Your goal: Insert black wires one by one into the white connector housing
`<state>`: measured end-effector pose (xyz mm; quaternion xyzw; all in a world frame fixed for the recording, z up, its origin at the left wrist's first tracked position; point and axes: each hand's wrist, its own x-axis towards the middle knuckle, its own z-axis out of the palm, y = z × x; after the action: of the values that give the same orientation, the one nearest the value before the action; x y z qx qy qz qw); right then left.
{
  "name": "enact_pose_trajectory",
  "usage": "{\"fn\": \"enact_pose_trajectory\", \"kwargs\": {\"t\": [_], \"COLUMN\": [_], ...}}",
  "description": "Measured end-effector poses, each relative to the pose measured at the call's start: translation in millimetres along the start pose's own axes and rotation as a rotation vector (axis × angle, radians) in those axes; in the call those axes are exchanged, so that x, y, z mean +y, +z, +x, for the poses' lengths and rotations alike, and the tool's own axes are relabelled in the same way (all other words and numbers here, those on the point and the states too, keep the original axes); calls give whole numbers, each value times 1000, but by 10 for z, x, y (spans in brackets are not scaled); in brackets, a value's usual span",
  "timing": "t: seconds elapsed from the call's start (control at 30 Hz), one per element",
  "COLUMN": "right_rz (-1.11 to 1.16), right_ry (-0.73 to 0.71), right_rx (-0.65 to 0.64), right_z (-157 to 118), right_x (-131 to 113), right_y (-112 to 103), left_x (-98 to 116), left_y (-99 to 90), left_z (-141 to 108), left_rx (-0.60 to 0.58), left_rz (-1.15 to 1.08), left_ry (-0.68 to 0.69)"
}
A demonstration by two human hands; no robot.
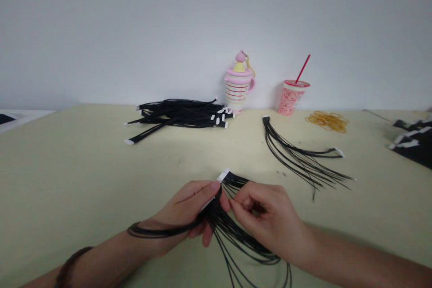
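A black wire harness [236, 229] with a long white connector [223, 175] is gripped in my left hand [194, 202], thumb on the connector. Some of its wires loop back over the left wrist, and others droop below the hands. Close beside it, my right hand [270, 216] pinches at the wires near the connector, thumb and forefinger together. What exactly lies between those fingertips is too small to make out. Past the right hand, another harness [293, 157] lies spread on the table, one end bundled in a dark connector and several wire ends loose.
Behind lies a pile of black harnesses [178, 114] with white connectors. A pink-lidded cup [236, 87] and a pink tumbler [288, 99] with a red straw stand by the wall. Yellow rubber bands [326, 120] lie right of them. More harnesses [416, 144] sit at the table's [84, 166] right edge.
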<state>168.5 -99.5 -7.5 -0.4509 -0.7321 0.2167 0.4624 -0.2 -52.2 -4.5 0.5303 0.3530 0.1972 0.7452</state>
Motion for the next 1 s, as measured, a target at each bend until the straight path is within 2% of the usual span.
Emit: {"fn": "enact_pose_trajectory", "kwargs": {"t": [0.17, 0.37, 0.73, 1.0], "right_rz": [11, -25, -47, -83], "right_ry": [11, -72, -94, -126], "right_rx": [9, -11, -26, -58], "right_z": [-14, -30, -42, -50], "right_x": [-10, -21, -21, 0], "right_y": [-1, -18, -23, -52], "left_x": [-12, 15, 36, 57], "left_y": [-12, 8, 45, 44], "left_z": [-3, -19, -15, -39], "left_rx": [9, -29, -60, -65], "left_rz": [18, 71, 160, 255], "left_ry": [1, 2, 77, 48]}}
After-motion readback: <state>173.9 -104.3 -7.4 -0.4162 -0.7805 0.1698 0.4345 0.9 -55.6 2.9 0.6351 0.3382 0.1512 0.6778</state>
